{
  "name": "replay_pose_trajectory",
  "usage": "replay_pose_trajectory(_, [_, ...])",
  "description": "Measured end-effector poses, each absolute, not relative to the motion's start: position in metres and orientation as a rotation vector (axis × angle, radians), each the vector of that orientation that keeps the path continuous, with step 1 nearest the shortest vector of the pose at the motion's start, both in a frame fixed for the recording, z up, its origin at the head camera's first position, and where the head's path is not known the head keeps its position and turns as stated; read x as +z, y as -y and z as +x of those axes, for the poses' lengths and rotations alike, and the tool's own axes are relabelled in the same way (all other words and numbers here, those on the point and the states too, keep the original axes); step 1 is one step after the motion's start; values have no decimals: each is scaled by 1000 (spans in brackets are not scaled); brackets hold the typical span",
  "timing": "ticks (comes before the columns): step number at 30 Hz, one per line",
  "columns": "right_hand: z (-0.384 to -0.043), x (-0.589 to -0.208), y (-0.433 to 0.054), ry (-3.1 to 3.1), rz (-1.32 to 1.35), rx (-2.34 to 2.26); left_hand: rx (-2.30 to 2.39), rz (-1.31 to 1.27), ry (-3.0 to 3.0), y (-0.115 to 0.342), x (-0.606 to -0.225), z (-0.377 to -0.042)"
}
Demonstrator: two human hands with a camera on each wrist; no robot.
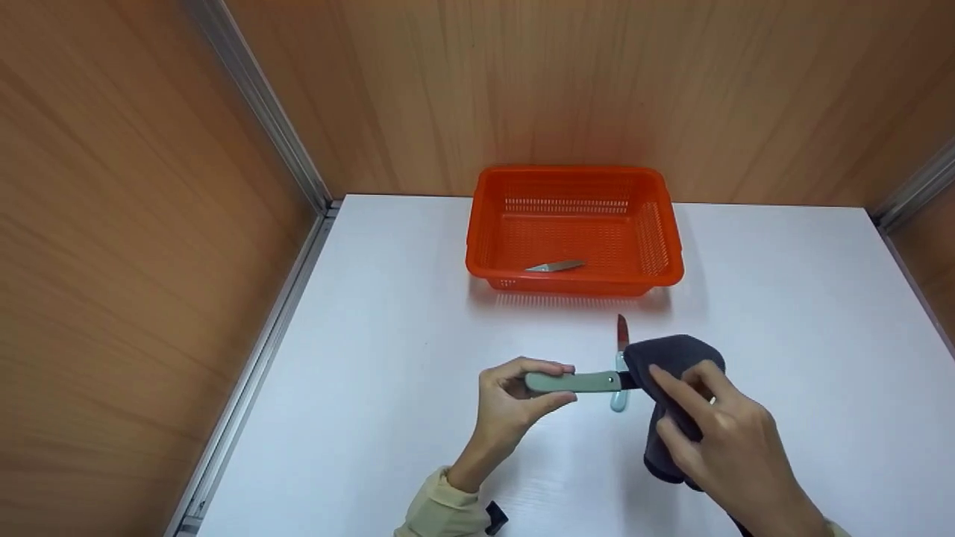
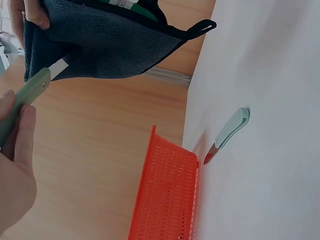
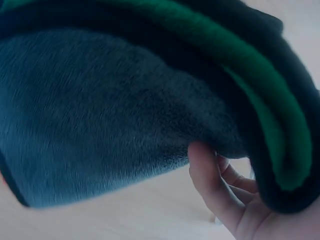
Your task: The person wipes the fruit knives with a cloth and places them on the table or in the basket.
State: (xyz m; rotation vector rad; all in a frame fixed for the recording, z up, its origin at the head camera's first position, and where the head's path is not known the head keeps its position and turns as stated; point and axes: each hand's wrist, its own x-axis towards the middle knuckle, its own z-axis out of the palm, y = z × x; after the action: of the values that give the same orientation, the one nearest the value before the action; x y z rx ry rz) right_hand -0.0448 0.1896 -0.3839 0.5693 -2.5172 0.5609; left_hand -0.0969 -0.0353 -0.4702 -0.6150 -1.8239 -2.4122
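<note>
My left hand (image 1: pixel 498 418) holds the pale green handle of a small knife (image 1: pixel 573 382) between thumb and fingers, level above the white table. The blade runs rightward into a dark grey-blue cloth (image 1: pixel 675 352), which covers most of it. Through that cloth my right hand (image 1: pixel 739 436) pinches the blade's region. In the left wrist view a short bright stretch of blade shows between handle and cloth. The right wrist view is filled by the cloth, its dark edging and green inner side (image 3: pixel 270 95). Beneath the hands lies a second knife (image 2: pixel 234 126), light blue in the handle.
Behind the hands, near the back wall, stands an orange-red perforated basket (image 1: pixel 574 282). Inside, by its front wall, rests a metal blade (image 1: pixel 556 265). Wooden panels (image 1: pixel 388 89) enclose the table at the back and sides. A small black object (image 1: pixel 495 517) shows by the left sleeve.
</note>
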Motion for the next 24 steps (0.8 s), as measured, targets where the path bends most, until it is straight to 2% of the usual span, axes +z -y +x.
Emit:
replay_pose_trajectory(11, [-43, -390, -180, 2640, 556, 504, -2435, -735, 1657, 33, -468, -97])
replay_pose_trajectory(24, [-46, -394, -191, 2674, 494, 494, -2366, -756, 1683, 39, -469, -95])
